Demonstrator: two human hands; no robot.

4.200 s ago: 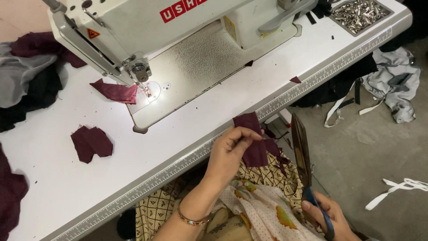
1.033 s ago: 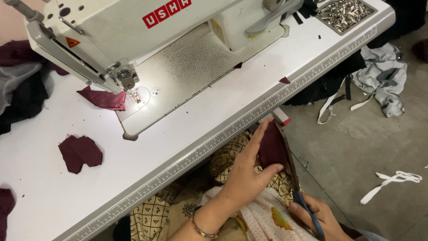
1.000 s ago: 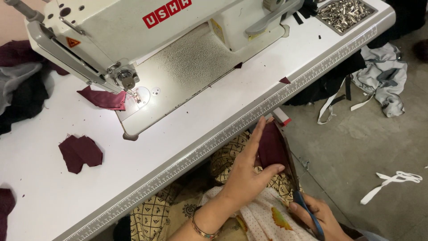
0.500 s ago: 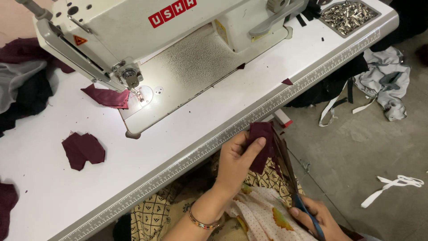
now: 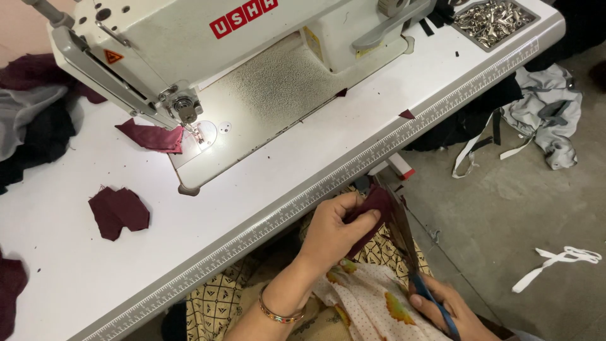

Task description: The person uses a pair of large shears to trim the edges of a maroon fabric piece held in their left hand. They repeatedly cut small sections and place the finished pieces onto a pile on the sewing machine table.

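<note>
Maroon fabric piece (image 5: 377, 208) is sitting just below the white table (image 5: 265, 208) edge, left hand (image 5: 334, 227) pinching it closed. Right hand (image 5: 445, 309) is gripping blue-handled scissors (image 5: 410, 252), blades against the fabric. White sewing machine (image 5: 221, 38) is lighting the needle plate; maroon scraps (image 5: 118, 211) are lying on top, grey cloth (image 5: 546, 113) and white strip (image 5: 555, 265) on concrete floor (image 5: 505, 208).
</note>
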